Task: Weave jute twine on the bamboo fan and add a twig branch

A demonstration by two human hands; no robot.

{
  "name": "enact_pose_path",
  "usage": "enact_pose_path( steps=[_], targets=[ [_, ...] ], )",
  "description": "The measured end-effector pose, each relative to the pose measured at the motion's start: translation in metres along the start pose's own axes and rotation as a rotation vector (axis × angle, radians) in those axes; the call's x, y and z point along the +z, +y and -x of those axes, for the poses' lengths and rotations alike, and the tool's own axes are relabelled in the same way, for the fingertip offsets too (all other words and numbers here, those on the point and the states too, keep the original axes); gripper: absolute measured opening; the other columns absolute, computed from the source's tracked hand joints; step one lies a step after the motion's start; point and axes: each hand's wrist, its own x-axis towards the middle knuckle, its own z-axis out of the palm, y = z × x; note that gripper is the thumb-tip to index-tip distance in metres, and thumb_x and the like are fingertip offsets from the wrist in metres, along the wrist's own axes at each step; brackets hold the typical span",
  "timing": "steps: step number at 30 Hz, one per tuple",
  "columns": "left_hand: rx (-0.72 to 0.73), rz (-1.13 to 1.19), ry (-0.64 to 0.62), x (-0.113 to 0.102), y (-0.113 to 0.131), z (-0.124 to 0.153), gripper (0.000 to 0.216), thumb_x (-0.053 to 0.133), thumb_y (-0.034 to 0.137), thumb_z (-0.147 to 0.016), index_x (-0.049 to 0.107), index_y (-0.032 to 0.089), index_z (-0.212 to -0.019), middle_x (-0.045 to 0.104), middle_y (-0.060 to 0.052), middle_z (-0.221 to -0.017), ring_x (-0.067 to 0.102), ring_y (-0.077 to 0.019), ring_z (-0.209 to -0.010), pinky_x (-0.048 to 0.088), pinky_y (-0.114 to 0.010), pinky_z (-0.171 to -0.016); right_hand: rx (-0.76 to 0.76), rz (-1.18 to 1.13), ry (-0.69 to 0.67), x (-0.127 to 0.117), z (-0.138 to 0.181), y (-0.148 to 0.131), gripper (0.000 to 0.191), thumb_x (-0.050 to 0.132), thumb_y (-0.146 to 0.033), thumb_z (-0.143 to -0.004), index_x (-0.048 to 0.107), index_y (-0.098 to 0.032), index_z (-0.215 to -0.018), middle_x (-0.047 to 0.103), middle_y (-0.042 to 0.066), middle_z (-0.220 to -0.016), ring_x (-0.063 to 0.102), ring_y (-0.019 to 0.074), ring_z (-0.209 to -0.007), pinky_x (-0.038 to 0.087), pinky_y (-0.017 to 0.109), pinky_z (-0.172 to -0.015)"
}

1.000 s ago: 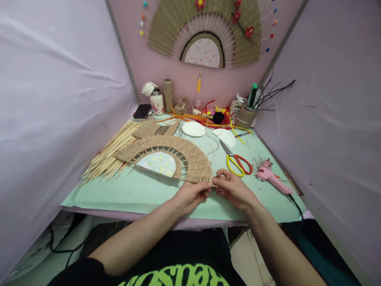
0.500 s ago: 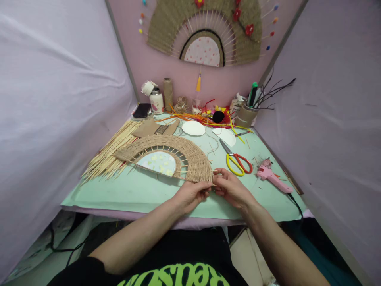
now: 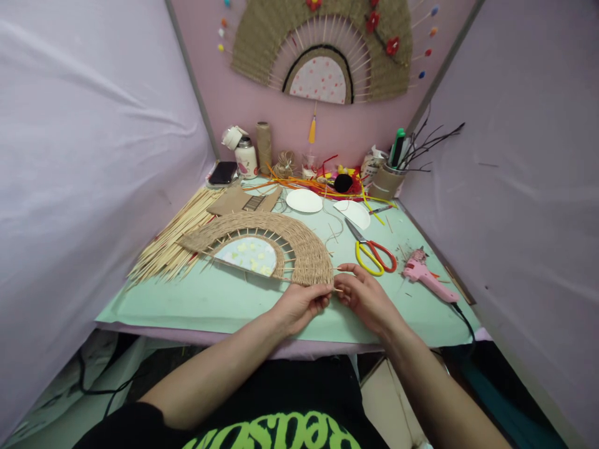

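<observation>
A woven twine fan (image 3: 312, 249) with thin wooden ribs lies across the table, its half-round centre (image 3: 248, 254) pale blue with yellow-green patches. My left hand (image 3: 299, 307) is closed on the fan's lower right corner, thumb on top and fingers curled beneath. Just off the same end is my right hand (image 3: 367, 298), its fingers bent and apart around the projecting rib tips. One rib tip (image 3: 339, 290) shows beside its fingers; whether they touch it I cannot tell.
Scissors (image 3: 369, 249) and a pink glue gun (image 3: 433, 280) lie to the right. Many thin sticks (image 3: 163, 243) spread at the left. Behind are white discs (image 3: 304, 201), cardboard (image 3: 229, 201), pipe cleaners (image 3: 299, 183) and a pot of twigs (image 3: 387, 181). A larger fan (image 3: 262, 50) hangs on the wall.
My right hand's fingers have loosened and drawn slightly away from the fan's edge, so the rib tip shows more. My left hand keeps its grip.
</observation>
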Motion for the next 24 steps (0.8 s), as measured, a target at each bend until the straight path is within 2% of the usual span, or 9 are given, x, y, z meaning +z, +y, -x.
enact_pose_path(
  steps=[4,8,15,18,24],
  targets=[
    [-0.013,-0.001,0.028,-0.001,-0.001,0.0,0.02,0.079,0.014,-0.059,0.065,0.008,-0.072,0.06,-0.002,-0.068,0.054,-0.0066,-0.061,0.041,-0.017,-0.055,-0.228,0.134,0.077,-0.006,0.009,0.012,0.029,0.067,-0.035,-0.074,0.051,-0.02,-0.094,0.059,0.0,-0.081,0.053,0.011,-0.065,0.042,0.025,-0.059],
    [-0.019,0.014,0.025,0.0,0.0,0.0,0.018,0.079,0.013,-0.06,0.066,0.008,-0.072,0.062,-0.003,-0.07,0.056,-0.0068,-0.062,0.044,-0.016,-0.057,-0.509,0.384,0.087,-0.006,0.018,0.024,0.03,0.068,-0.029,-0.076,0.05,-0.022,-0.099,0.059,0.003,-0.091,0.057,0.0144,-0.077,0.048,0.03,-0.069],
    [-0.03,-0.012,0.025,-0.001,0.001,0.003,0.019,0.079,0.018,-0.062,0.067,0.009,-0.074,0.062,-0.003,-0.068,0.055,-0.0065,-0.06,0.044,-0.017,-0.057,-0.94,0.829,0.176,-0.004,0.018,0.027,0.022,0.06,-0.016,-0.082,0.052,-0.023,-0.101,0.059,0.003,-0.089,0.056,0.0158,-0.08,0.049,0.032,-0.072],
    [-0.036,-0.045,0.019,-0.001,0.001,0.002,0.021,0.079,0.022,-0.064,0.068,0.009,-0.077,0.061,-0.003,-0.068,0.054,-0.0066,-0.06,0.042,-0.017,-0.056,-1.064,0.925,0.133,-0.007,0.016,0.024,0.027,0.059,-0.012,-0.082,0.051,-0.024,-0.104,0.06,0.003,-0.089,0.056,0.0175,-0.084,0.049,0.035,-0.075],
    [-0.043,-0.085,0.012,-0.001,0.001,0.003,0.026,0.079,0.026,-0.064,0.069,0.009,-0.081,0.062,-0.004,-0.071,0.052,-0.0072,-0.061,0.037,-0.018,-0.052,-1.181,1.052,0.082,-0.012,0.012,0.019,0.035,0.058,-0.009,-0.082,0.049,-0.024,-0.112,0.062,0.004,-0.09,0.056,0.0192,-0.085,0.05,0.037,-0.075]
  ],
)
